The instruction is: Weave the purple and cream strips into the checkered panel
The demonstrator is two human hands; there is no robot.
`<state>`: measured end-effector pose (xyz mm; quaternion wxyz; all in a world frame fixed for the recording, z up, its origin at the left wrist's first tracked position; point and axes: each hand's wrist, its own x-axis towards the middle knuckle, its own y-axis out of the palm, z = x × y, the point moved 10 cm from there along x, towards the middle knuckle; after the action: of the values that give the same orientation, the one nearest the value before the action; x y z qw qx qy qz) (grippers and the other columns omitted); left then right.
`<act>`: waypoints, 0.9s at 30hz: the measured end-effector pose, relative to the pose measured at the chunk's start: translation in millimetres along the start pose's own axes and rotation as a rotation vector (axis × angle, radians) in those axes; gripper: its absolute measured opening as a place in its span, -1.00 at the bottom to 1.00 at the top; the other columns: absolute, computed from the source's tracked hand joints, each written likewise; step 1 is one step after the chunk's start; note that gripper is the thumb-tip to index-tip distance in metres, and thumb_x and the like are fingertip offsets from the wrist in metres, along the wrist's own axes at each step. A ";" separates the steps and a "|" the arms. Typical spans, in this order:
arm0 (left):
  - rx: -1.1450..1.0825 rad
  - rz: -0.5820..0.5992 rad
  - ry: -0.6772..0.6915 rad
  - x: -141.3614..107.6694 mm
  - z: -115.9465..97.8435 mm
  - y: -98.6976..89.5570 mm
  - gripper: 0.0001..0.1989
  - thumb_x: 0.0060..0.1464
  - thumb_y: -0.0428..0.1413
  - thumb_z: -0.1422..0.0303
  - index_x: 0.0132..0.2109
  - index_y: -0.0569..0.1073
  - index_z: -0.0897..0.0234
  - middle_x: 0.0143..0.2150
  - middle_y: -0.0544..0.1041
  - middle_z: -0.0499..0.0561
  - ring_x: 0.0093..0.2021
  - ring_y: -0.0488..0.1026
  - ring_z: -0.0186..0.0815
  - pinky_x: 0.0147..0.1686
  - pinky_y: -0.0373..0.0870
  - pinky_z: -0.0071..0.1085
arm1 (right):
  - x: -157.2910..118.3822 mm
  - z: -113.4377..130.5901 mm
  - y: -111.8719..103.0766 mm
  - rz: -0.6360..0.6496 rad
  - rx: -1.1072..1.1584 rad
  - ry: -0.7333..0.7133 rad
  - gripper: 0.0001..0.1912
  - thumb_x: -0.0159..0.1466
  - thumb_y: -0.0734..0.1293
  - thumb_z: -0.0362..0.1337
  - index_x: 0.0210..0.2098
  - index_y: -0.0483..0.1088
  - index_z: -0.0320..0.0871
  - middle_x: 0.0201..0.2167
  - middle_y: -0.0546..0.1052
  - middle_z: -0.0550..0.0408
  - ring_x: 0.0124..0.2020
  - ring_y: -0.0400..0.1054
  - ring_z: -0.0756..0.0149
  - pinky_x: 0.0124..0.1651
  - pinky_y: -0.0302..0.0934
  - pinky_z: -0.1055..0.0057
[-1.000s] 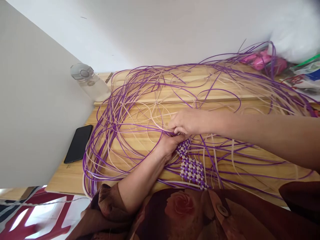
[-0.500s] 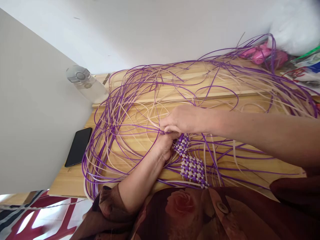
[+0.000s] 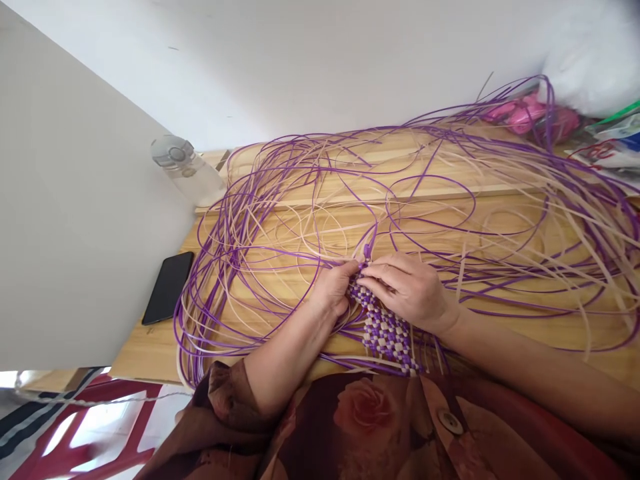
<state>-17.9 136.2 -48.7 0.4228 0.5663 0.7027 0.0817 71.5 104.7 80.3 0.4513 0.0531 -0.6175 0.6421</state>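
Observation:
A woven piece of purple and beige strands lies at the table's near edge, in front of the flowered shirt. My left hand grips its upper left end between thumb and fingers. From the right, my right hand reaches over the same upper part, fingers closed at its top edge by a purple loop. Whether a single strand is pinched there is too small to tell. Long loose strands fan out from the weave to both sides and curve round the back.
A black phone lies on the wooden table at the left. Behind it stands a clear bottle with a grey lid. Pink items in plastic and a white bag sit at the back right, against the wall.
My right hand has moved back to the right and down, from beyond the left hand to the top of the weave. The purple loop there now shows. My left hand keeps its grip.

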 end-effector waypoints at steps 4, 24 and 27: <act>0.043 -0.033 0.052 -1.8 -3.4 -4.0 -0.71 -0.40 0.42 0.39 -0.48 0.50 0.37 -0.52 0.52 0.00 -0.43 0.47 -0.30 -0.32 0.36 -0.38 | 7.4 -8.6 0.5 0.007 -0.043 0.083 -0.88 0.32 0.32 -0.27 -0.31 0.46 -0.16 -0.33 0.55 -0.01 -0.27 0.44 0.26 -0.15 0.31 0.33; -0.007 -0.049 0.090 0.4 -6.3 -5.1 -0.70 -0.39 0.41 0.45 -0.51 0.42 0.31 -0.56 0.44 -0.11 -0.52 0.35 -0.43 -0.41 0.31 -0.45 | -15.0 -10.3 -9.6 -0.026 0.525 0.364 -0.97 0.28 0.29 -0.36 -0.30 0.35 -0.11 -0.32 0.44 0.04 -0.27 0.32 0.27 -0.17 0.23 0.27; -0.008 -0.060 0.114 0.4 -8.2 -6.9 -0.70 -0.38 0.40 0.45 -0.52 0.41 0.32 -0.56 0.42 -0.11 -0.52 0.32 -0.45 -0.41 0.28 -0.46 | -10.1 -4.1 -6.0 -0.003 0.598 0.320 -0.94 0.33 0.24 -0.35 -0.29 0.33 -0.12 -0.28 0.43 0.00 -0.17 0.32 0.22 -0.06 0.24 0.22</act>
<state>-28.5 137.1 -47.8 0.3868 0.5376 0.7420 0.1039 83.3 101.9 77.4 0.5081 0.0824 -0.3231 0.7941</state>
